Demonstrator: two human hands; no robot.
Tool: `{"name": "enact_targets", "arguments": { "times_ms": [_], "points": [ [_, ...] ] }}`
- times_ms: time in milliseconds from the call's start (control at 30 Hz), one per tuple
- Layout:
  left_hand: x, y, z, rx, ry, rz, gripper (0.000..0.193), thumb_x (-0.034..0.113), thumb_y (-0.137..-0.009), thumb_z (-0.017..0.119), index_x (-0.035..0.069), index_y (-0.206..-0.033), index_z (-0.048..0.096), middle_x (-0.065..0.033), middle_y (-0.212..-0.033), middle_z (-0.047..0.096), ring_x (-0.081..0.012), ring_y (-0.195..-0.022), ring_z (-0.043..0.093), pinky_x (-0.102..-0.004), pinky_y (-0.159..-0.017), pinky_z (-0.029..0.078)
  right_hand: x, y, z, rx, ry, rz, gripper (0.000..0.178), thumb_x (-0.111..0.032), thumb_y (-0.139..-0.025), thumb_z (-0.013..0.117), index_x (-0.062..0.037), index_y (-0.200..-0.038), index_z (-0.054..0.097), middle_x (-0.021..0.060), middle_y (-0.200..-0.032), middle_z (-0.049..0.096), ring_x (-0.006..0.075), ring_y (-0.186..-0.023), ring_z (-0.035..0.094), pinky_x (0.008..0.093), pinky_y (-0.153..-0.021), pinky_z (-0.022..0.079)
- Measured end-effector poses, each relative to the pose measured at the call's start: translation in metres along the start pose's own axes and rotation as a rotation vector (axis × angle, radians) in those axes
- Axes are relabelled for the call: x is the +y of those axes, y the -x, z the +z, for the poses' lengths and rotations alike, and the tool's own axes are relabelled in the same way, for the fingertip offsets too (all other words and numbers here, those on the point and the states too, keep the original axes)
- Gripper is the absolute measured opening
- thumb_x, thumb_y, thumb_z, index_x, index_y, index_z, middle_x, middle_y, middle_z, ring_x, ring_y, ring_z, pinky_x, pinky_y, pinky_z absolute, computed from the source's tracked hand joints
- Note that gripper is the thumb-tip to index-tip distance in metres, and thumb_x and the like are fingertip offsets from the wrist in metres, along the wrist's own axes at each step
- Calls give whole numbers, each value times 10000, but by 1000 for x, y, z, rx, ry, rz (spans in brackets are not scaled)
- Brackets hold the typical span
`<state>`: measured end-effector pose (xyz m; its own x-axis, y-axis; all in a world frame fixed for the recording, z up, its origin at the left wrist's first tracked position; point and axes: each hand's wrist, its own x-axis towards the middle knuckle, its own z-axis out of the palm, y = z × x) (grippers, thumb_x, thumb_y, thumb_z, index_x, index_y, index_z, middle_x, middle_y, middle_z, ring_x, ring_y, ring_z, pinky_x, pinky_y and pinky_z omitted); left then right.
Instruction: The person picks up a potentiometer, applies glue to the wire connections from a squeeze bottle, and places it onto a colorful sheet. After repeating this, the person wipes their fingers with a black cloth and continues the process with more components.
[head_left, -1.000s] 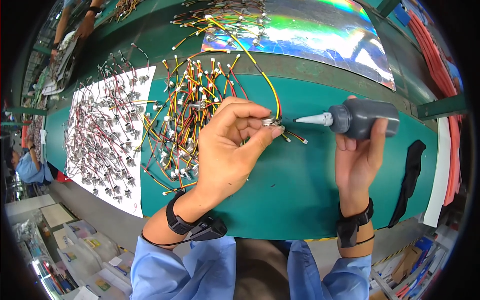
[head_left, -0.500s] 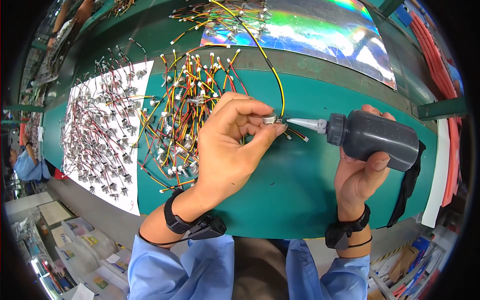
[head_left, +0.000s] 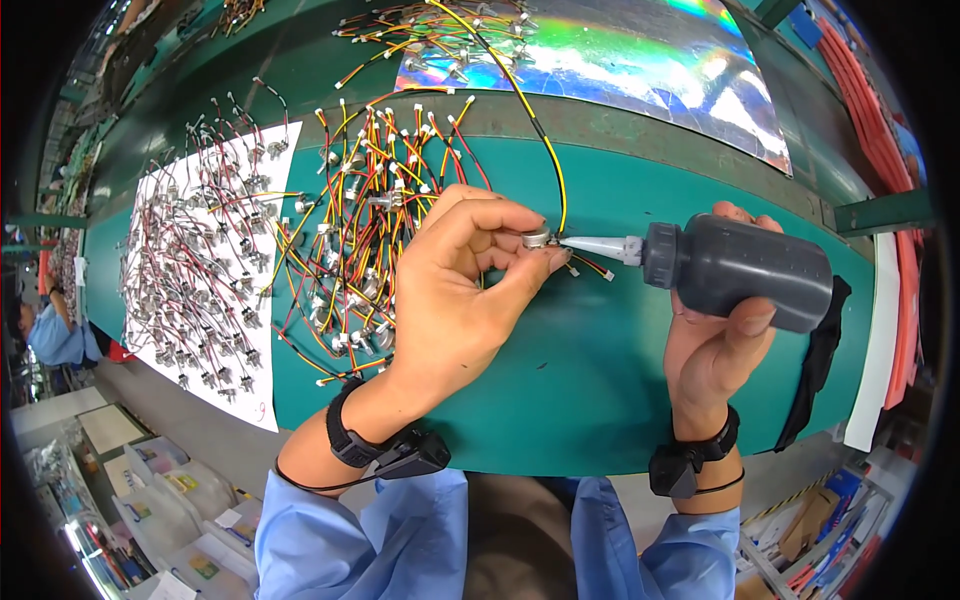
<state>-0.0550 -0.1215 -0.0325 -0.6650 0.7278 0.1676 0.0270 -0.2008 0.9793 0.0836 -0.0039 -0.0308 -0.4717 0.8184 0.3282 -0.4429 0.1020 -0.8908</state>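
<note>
Between the thumb and fingers of my left hand is a small round metal potentiometer with wires at its terminals. My right hand is wrapped round a dark grey squeeze bottle, tilted onto its side. Its pale tapered nozzle points left, and the tip meets or nearly meets the terminals. A yellow and black cable arches up from there. Left of my left hand lies a tangled pile of wired potentiometers with red, yellow and black leads.
A white sheet at the left carries rows of similar wired parts. Beyond the green mat, a shiny holographic sheet bears more cables. Black cloth lies at the right edge. Another person is at far left.
The bottle has shifted slightly left, bringing its nozzle tip up to the potentiometer's terminals. My left hand keeps its pinch almost unmoved.
</note>
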Motion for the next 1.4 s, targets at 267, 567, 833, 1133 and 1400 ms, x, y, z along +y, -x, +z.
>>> {"name": "enact_targets", "arguments": {
  "times_ms": [267,567,833,1133,1400],
  "points": [
    [-3,-4,-1,-6,26,-15,226,-109,-721,632,-30,-916,550,-51,-906,451,-90,-767,535,-192,-658,469,8,-34,-20,145,-611,384,456,-386,-902,463,5,-1138,443,127,-1063,537,75,-540,384,190,-474,319],
    [15,-10,-9,96,65,-112,203,-96,-742,617,-32,-921,545,-76,-929,513,-108,-757,568,-217,-656,484,21,-54,-54,223,-660,405,353,-355,-914,455,-18,-989,528,62,-874,579,66,-517,366,197,-465,310],
    [47,-56,-33,128,33,-170,166,-3,-814,571,-50,-971,539,-130,-919,612,-145,-781,595,-245,-691,511,22,-68,-72,277,-707,346,316,-346,-904,484,-34,-925,528,29,-783,551,67,-510,366,207,-465,312],
    [67,-187,-9,37,205,-109,236,23,-826,569,-121,-1006,517,-175,-980,585,-237,-908,606,-249,-755,517,32,-75,-71,353,-627,429,297,-370,-885,514,-76,-853,540,-9,-707,529,67,-493,361,215,-468,307],
    [-1,-354,25,244,-875,134,257,237,-730,698,15,-855,668,-114,-851,655,-191,-773,636,-322,-668,507,28,-68,-83,241,-619,526,313,-398,-878,512,-86,-890,542,-8,-764,547,68,-535,390,225,-526,327]
  ]
}}
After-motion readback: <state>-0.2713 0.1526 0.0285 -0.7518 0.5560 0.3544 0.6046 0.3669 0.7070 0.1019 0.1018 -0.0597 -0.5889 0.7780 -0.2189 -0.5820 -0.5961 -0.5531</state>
